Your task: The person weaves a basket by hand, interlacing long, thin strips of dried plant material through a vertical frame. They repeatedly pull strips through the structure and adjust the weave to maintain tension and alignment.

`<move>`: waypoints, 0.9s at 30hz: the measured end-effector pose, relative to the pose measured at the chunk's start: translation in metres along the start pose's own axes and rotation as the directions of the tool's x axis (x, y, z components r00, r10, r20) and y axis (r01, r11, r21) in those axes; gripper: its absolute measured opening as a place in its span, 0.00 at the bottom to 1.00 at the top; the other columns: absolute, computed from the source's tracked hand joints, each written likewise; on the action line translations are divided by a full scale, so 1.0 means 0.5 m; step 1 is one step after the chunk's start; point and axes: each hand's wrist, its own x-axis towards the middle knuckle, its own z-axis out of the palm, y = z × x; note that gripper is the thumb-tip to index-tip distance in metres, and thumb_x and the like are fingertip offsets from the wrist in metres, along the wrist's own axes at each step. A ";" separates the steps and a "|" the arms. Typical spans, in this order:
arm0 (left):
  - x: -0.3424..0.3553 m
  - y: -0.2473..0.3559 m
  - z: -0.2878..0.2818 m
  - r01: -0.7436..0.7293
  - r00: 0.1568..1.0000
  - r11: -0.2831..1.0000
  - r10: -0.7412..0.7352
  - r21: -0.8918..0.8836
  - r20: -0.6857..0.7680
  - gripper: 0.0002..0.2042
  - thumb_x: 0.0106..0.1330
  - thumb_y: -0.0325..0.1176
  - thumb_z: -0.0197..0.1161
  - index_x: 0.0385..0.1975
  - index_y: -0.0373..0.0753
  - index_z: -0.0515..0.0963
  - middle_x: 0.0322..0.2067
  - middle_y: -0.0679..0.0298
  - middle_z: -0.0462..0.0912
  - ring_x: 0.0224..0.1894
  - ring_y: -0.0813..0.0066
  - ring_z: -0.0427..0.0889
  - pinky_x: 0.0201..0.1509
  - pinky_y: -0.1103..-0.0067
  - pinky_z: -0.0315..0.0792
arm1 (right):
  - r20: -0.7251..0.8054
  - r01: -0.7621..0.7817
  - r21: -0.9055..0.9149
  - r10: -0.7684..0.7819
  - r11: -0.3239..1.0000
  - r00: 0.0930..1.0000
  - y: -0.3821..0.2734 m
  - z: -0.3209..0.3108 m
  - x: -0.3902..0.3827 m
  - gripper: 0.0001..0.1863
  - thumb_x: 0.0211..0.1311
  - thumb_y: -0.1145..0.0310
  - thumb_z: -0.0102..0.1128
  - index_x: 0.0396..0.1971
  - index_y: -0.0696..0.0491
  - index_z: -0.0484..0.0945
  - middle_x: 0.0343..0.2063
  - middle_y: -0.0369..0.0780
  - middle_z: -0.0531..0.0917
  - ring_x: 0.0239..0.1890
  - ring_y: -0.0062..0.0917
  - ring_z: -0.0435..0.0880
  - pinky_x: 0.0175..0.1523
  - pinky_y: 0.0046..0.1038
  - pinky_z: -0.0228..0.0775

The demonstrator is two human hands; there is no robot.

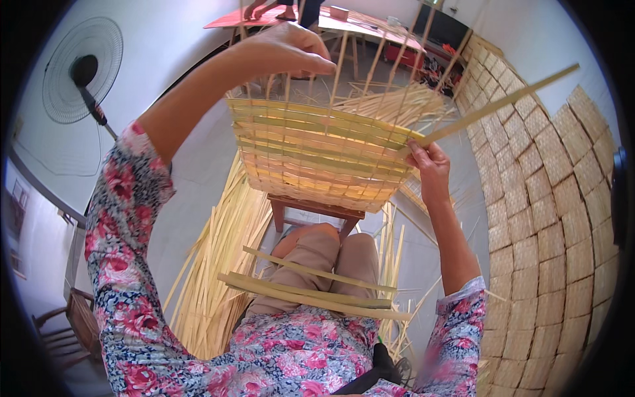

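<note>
My left hand (301, 53) is raised above the basket's back edge among the upright stakes (339, 63), fingers loosely curved and apart, with nothing visible in them. My right hand (426, 162) pinches a long flat bamboo strip (503, 99) at the right end of the woven basket (317, 155), and the strip slants up to the right. The basket rests on a small wooden stool (307, 208) in front of my knees. Several loose strips (317, 294) lie across my lap.
Long strips (218, 245) lie beside me, more (397, 102) beyond the basket. A fan (83, 71) stands left, a wooden chair (56, 317) lower left. Stacked woven panels (522, 231) line the right. Another person's hand (254, 10) is at a table (370, 30) behind.
</note>
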 end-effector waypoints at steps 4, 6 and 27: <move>0.007 0.008 0.006 -0.263 0.963 0.965 0.263 -0.005 -0.055 0.26 0.63 0.47 0.70 0.56 0.38 0.78 0.49 0.54 0.85 0.42 0.74 0.87 0.37 0.80 0.80 | -0.012 0.013 0.043 -0.013 0.999 1.000 -0.015 0.028 -0.018 0.04 0.68 0.72 0.65 0.36 0.56 0.84 0.29 0.29 0.80 0.30 0.09 0.75 0.37 0.16 0.70; 0.032 0.031 0.032 -0.357 0.924 0.934 0.349 -0.025 -0.157 0.32 0.63 0.48 0.70 0.64 0.39 0.72 0.55 0.52 0.82 0.42 0.72 0.87 0.35 0.80 0.80 | -0.005 0.061 0.027 -0.061 0.998 0.998 -0.002 0.024 -0.020 0.05 0.68 0.71 0.64 0.37 0.56 0.84 0.30 0.29 0.81 0.31 0.09 0.76 0.38 0.16 0.71; 0.055 0.153 0.086 -0.351 0.935 0.936 0.351 -0.003 0.044 0.15 0.78 0.44 0.52 0.48 0.40 0.80 0.21 0.70 0.81 0.14 0.89 0.70 0.15 0.88 0.64 | 0.003 0.074 0.005 -0.074 0.997 0.997 -0.024 0.031 -0.032 0.08 0.64 0.71 0.67 0.38 0.60 0.86 0.35 0.34 0.80 0.37 0.17 0.77 0.45 0.24 0.70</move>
